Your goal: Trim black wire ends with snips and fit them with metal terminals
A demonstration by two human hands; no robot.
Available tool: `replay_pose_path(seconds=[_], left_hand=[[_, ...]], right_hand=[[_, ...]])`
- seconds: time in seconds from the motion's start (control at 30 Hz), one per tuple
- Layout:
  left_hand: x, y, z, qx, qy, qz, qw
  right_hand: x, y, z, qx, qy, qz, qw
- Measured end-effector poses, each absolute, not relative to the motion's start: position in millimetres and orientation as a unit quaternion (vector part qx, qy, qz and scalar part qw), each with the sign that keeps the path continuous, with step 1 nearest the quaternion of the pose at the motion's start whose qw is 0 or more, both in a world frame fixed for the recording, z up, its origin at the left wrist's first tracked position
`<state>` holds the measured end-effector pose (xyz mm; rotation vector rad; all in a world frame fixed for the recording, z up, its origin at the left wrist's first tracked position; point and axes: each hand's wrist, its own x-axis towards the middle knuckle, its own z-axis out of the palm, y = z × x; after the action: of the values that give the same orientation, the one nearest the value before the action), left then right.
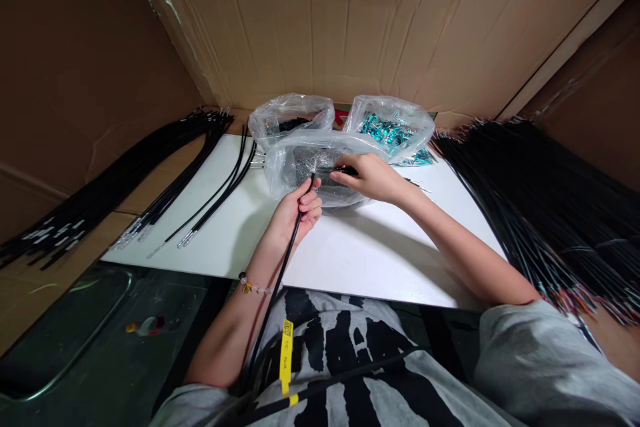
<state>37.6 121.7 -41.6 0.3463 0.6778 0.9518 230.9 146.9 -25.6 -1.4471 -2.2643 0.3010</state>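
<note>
My left hand is closed around a black cable, which runs from my lap up between the fingers. The cable's upper end points at the front clear plastic bag, and thin pale strands show around that end. Inside this bag lies a dark grey, wiry-looking mass. Over the bag's right part, my right hand is closed on a slim dark tool whose kind I cannot make out. The tool points left towards the cable end. A yellow label is attached to cable lying on my lap.
Behind stand another clear bag with black pieces and one holding teal foil pieces. Black cables lie in bundles left; a large pile of cables lies right. Cardboard walls enclose the white table.
</note>
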Motion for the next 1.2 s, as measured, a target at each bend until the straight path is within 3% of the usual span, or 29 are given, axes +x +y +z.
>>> replay_pose_path(seconds=[1.2], left_hand=[[50.7,143.9,-48.5,0.309,0.397,0.452,0.736]], right_hand=[[237.4,167.1,-43.0,-0.474,-0.809,0.193,0.290]])
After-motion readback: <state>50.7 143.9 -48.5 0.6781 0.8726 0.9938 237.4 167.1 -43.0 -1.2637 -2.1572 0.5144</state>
